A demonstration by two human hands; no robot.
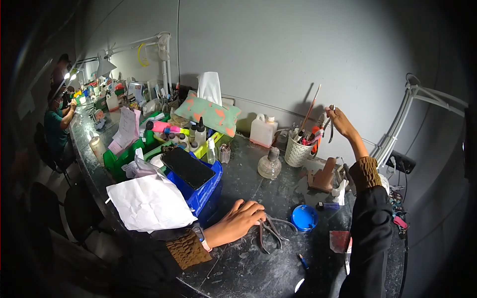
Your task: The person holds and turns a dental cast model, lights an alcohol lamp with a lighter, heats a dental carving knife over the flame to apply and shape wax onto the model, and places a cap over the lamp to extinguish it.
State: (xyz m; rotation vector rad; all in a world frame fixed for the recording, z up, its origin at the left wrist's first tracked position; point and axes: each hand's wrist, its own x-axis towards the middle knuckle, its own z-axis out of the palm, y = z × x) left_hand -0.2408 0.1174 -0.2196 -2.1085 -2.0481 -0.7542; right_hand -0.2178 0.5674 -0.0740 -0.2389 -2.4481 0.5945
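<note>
My left hand lies low over the dark tabletop, its fingers closed on dark-handled pliers whose handles splay toward the right. A second pair may lie among them; the overlap hides this. Up at the back right, my right hand grips another pair of pliers, handles hanging down. It is just above and right of a white woven cup full of brushes and tools. A round blue dish sits right of the left hand's pliers. Between the hands stands a squat glass bottle.
Left of my left hand are a crumpled white paper and a blue bin bearing a black phone. A white jug stands by the wall. A lamp arm rises at right. Another person sits far left.
</note>
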